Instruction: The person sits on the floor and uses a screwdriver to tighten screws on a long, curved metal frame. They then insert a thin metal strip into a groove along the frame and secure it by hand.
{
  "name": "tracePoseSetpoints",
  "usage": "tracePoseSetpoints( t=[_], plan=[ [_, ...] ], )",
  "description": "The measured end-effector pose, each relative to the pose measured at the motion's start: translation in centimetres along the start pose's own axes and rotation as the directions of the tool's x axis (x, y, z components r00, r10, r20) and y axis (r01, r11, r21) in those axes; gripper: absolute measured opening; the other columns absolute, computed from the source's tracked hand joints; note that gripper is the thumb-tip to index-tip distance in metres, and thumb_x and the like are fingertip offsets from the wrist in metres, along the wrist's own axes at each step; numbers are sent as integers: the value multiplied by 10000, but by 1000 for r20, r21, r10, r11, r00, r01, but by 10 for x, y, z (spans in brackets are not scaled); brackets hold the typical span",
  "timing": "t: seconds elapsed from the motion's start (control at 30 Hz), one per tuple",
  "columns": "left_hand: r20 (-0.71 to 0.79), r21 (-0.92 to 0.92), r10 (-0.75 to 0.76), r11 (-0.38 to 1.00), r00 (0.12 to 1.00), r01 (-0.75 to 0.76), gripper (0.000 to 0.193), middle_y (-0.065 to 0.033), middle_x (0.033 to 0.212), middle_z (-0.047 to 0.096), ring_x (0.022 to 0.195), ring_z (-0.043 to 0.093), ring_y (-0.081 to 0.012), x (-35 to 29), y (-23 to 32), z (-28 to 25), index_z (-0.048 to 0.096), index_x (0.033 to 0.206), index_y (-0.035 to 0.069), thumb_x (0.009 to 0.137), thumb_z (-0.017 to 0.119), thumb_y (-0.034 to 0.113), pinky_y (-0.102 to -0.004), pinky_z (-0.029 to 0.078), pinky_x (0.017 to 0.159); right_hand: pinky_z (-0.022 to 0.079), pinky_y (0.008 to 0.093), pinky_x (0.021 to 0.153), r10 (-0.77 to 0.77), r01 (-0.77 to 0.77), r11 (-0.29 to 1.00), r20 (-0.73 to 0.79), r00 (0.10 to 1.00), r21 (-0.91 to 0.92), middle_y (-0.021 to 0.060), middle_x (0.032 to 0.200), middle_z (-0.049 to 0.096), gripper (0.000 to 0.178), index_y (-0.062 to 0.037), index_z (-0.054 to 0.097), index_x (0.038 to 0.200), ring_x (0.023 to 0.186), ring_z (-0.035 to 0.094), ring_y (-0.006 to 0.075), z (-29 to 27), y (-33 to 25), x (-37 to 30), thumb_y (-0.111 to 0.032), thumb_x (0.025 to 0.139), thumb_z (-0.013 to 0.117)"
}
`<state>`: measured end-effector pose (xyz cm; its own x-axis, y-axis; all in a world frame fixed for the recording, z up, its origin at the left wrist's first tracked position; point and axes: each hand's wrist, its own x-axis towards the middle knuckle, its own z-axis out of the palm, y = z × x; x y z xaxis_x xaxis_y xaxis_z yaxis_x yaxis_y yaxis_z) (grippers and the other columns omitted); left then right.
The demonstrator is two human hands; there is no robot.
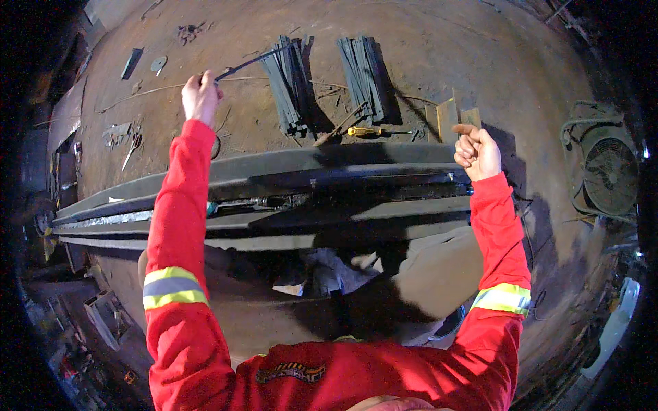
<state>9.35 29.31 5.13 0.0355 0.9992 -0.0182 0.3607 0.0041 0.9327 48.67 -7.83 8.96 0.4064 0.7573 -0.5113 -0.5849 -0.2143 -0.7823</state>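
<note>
My left hand [201, 98] is closed on one end of a thin dark metal strip [250, 63]. The strip slants up to the right, and its far end lies over the top of the left pile of similar strips [284, 89]. My right hand [478, 152] hovers by the right end of the long dark steel beam [301, 159]. Its index finger points left, apart from the other fingers, which curl loosely; nothing shows in it. A second pile of strips [361, 75] and a yellow-handled screwdriver [365, 131] lie beyond the beam.
Upright tan plates [447, 118] stand just past my right hand. A round fan [608, 175] is at the far right. Scissors [131, 148] and a grinding disc [159, 64] lie on the brown floor at left. More long bars run close in front of my body.
</note>
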Motion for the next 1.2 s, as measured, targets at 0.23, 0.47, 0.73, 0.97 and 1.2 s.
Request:
tracePoseSetpoints(
  t=[0.23, 0.47, 0.73, 0.97, 1.2],
  plan=[
    [-20, 453, 366, 833, 931, -317, 261, -177, 730, 659, 703, 666, -320, 9, -73, 102, 604, 848, 11, 853, 645, 269, -413, 507, 646, 497, 323, 639, -250, 179, 346, 94, 964, -921, 85, 691, 652, 229, -23, 684, 805, 661, 617, 189, 4, 15, 111, -252, 791, 690],
    [580, 622, 274, 459, 767, -635, 283, -179, 748, 655, 726, 648, -363, -6, -127, 135, 595, 892, 62, 834, 637, 336, -474, 505, 649, 498, 423, 921, -36, -164, -241, -160, 987, -957, 207, 1142, 630, 451, -46, 665, 1081, 1073, 605, 357, 10, 81, 266, -283, 709, 756],
    [632, 568, 126, 596, 765, -567, 271, -174, 756, 655, 748, 640, -362, -9, -106, 146, 602, 815, 49, 803, 668, 311, -455, 499, 665, 505, 428, 893, 2, -209, -430, -232, 973, -878, 127, 1171, 638, 488, -81, 657, 1099, 1080, 615, 302, 53, 140, 281, -404, 747, 757],
    [649, 471, 167, 678, 742, -565, 245, -166, 769, 658, 783, 635, -355, 1, -100, 145, 624, 826, 46, 789, 684, 280, -446, 497, 689, 504, 411, 895, -43, -274, -436, -285, 958, -857, 142, 1151, 644, 354, -82, 659, 1087, 1079, 612, 315, 60, 144, 282, -257, 783, 708],
    [637, 429, 179, 726, 750, -538, 238, -163, 764, 658, 780, 635, -351, 4, -93, 142, 631, 808, 45, 784, 689, 275, -441, 498, 692, 494, 412, 914, 21, -257, -498, -308, 951, -828, 156, 1164, 635, 331, -67, 656, 1096, 1101, 600, 316, 72, 136, 278, -174, 782, 654]
  ],
)
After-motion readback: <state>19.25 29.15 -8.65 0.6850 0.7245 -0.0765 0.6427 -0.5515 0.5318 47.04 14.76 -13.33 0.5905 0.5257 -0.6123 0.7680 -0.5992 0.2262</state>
